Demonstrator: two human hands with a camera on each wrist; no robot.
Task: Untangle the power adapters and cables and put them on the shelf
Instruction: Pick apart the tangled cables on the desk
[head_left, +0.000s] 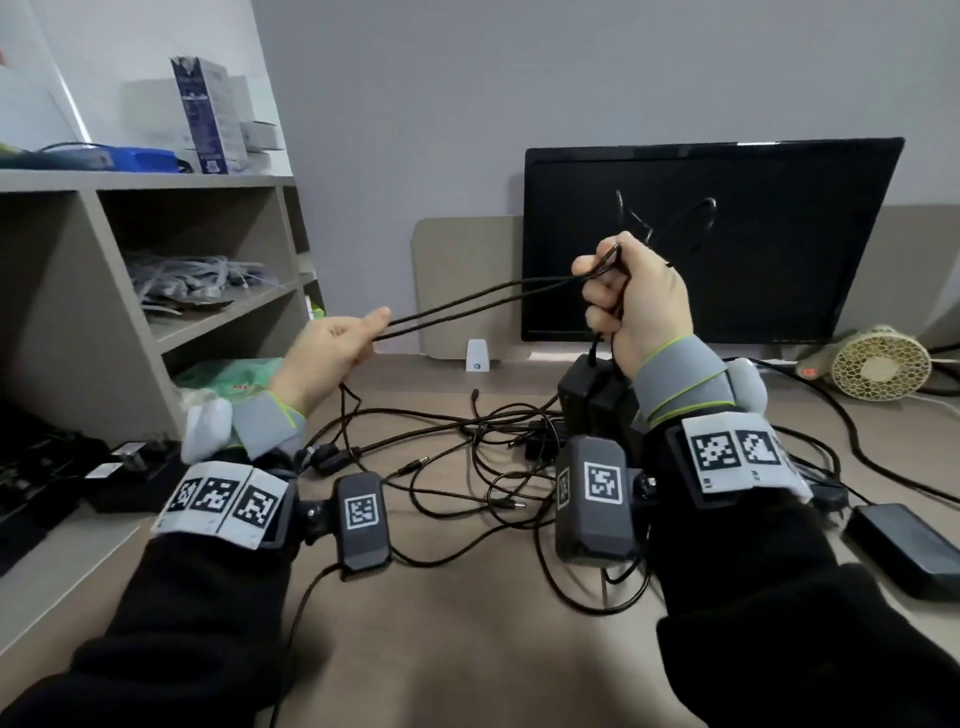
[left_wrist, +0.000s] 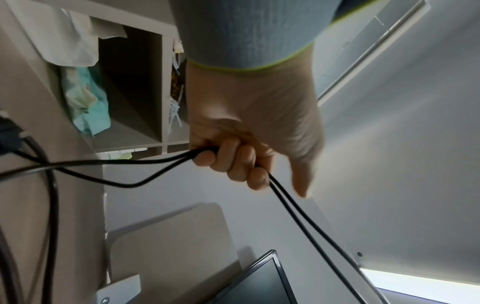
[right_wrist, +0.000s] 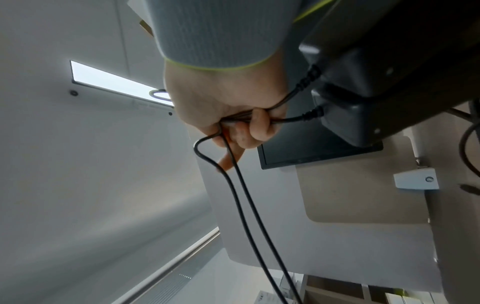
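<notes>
Adapters half-hidden behind right hand — cable ends untraceable, tangled

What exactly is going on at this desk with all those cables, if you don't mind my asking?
A person is sorting out a tangle of power adapters and cables. Their right hand grips a bunch of black cable, with two black adapters hanging just below it, while the left hand holds two strands of that cable stretched between the hands. More cables still lie tangled on the desk. The shelf stands to the left.
</notes>
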